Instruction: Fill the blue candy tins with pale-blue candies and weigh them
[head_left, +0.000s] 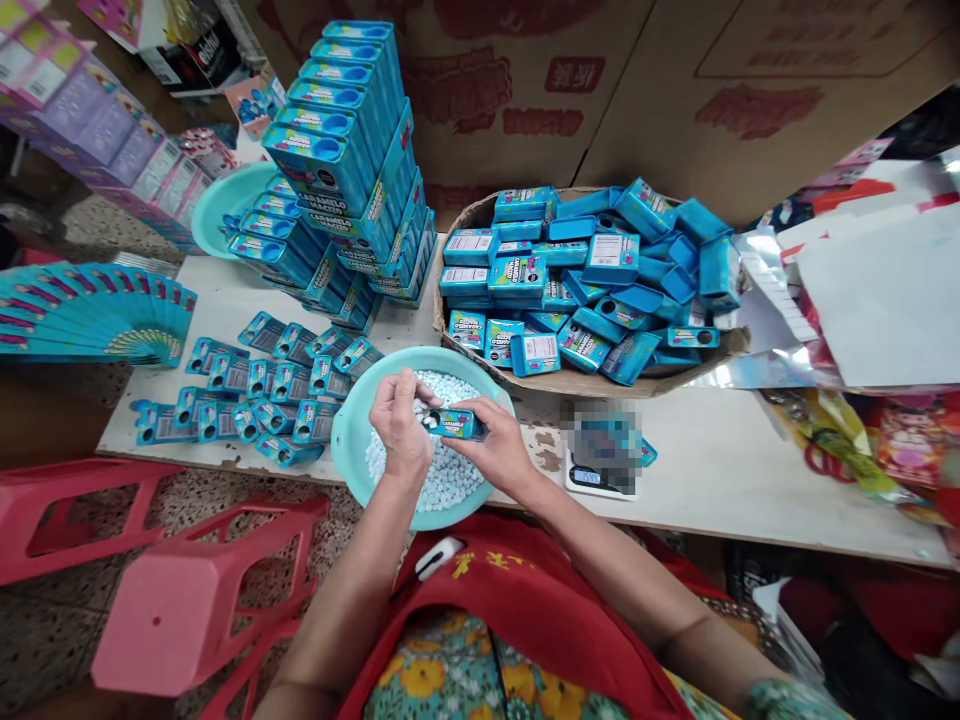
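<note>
My right hand [501, 448] grips a small blue candy tin [461, 424] lying on its side, its round dark opening facing left. My left hand [403, 425] is closed in a pinch at that opening, with a few white candies showing by the fingertips. What else lies inside the left fingers is hidden. Both hands are above a mint-green bowl [346, 440] filled with small pale candies [450, 490]. Right of the bowl sits a white digital scale [600, 482], and a blurred patch covers what is on it.
Several blue tins [292, 380] lie on the table left of the bowl. Behind them rise stacked display boxes [337, 150] of tins. A cardboard tray [600, 385] heaped with tins stands behind the scale. Pink stools [161, 615] are at lower left; red scissors [829, 462] lie at right.
</note>
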